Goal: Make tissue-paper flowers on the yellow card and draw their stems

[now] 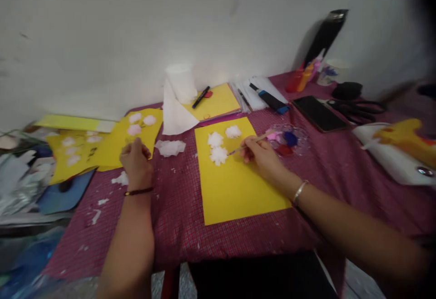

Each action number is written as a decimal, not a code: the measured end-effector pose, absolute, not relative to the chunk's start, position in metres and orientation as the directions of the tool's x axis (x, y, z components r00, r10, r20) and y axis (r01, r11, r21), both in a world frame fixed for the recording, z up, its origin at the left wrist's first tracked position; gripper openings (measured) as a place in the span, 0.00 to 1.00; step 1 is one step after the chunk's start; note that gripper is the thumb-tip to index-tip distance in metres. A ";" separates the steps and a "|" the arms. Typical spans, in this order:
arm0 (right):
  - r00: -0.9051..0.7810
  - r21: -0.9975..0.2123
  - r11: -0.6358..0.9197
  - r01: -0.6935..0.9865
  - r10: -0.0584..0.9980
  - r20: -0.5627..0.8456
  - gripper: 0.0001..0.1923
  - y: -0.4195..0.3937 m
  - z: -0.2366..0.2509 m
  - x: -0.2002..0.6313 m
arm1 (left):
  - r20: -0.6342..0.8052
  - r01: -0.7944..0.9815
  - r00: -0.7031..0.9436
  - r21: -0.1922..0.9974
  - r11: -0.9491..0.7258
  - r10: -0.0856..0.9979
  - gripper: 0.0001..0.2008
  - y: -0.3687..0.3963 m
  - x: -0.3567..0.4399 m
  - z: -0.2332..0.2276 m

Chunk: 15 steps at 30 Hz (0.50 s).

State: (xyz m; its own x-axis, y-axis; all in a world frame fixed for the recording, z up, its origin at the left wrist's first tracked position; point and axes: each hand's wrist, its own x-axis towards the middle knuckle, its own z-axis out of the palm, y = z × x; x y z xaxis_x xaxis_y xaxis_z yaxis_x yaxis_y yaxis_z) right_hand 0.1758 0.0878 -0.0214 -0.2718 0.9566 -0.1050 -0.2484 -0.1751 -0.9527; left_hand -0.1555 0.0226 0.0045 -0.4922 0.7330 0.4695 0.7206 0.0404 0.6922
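While the person's right hand [260, 156] pinches a slim, light-handled paintbrush [267, 136] between thumb and fingers, its tip points left, at the right edge of the lowest of three ruffled white paper puffs [218, 156]; whether they touch is too blurred to tell. The puffs sit on the upper part of a bright yellow rectangular paper sheet [235, 194], which lies on a maroon checked tablecloth [177, 217]. The left hand [135, 158] has its fingers curled, over a second yellow sheet bearing pale pink puffs [114, 151]; whether it grips anything cannot be told. Between the hands lies a crumpled white tissue piece [170, 148]. Just right of the brush handle is a clear plastic palette [301, 148] with pink, blue and red paint.
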 end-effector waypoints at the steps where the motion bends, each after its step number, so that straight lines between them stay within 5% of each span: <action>1: -0.284 -0.954 -0.176 -0.245 0.953 -0.103 0.09 0.087 -0.022 0.176 | 0.487 0.730 -0.519 0.680 0.069 0.702 0.15 0.022 -0.159 0.003; 3: -0.312 -0.955 -0.176 -0.239 0.945 -0.096 0.09 0.087 -0.023 0.176 | 0.512 0.750 -0.544 0.653 0.111 0.665 0.12 0.023 -0.162 -0.001; 6: -0.338 -0.961 -0.176 -0.215 0.936 -0.095 0.10 0.086 -0.023 0.177 | 0.480 0.809 -0.445 0.578 0.109 0.756 0.02 0.024 -0.153 -0.001; 9: -0.353 -0.969 -0.177 -0.171 0.929 -0.108 0.10 0.085 -0.021 0.176 | 0.406 0.872 -0.251 0.489 0.023 0.879 0.09 0.024 -0.135 0.003; 15: -0.375 -0.975 -0.154 -0.158 0.923 -0.085 0.11 0.083 -0.020 0.175 | 0.352 0.998 0.046 0.025 -0.058 0.935 0.07 0.024 -0.115 -0.003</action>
State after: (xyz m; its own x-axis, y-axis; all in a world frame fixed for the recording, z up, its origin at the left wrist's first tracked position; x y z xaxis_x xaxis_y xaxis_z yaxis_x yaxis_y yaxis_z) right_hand 0.1753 0.0835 -0.0198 -0.3749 0.9232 -0.0849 -0.1579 -0.1539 -0.9754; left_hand -0.1151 0.0241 -0.0030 0.0455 0.9349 0.3520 0.9980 -0.0580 0.0251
